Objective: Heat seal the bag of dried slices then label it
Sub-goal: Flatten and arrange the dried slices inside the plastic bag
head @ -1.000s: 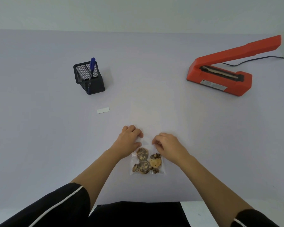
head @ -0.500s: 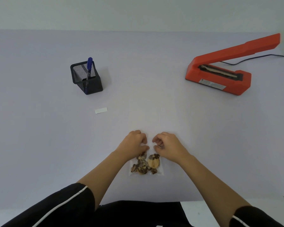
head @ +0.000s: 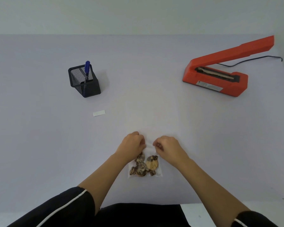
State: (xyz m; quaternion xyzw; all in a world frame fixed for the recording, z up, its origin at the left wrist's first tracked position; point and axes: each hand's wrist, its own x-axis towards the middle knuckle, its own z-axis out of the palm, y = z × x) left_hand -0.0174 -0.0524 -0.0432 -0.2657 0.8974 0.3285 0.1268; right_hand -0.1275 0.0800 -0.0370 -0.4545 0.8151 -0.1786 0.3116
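Observation:
A small clear bag of dried slices (head: 145,167) lies on the table near the front edge, with brown and tan slices bunched at its lower end. My left hand (head: 131,144) pinches the bag's top left corner. My right hand (head: 166,145) pinches the top right corner. A thin strip of clear plastic shows between the two hands. The orange heat sealer (head: 220,76) stands at the far right with its arm raised. A small white label (head: 99,113) lies flat to the left of the hands.
A black mesh pen holder (head: 84,81) with a blue marker (head: 87,69) stands at the back left. The sealer's dark cable (head: 252,60) trails behind it to the right. The lilac table (head: 39,136) ends just in front of my body.
Both hands have closed in on the bag's top edge and lifted it a little. The slices have slid down into a tighter heap at the bag's lower end.

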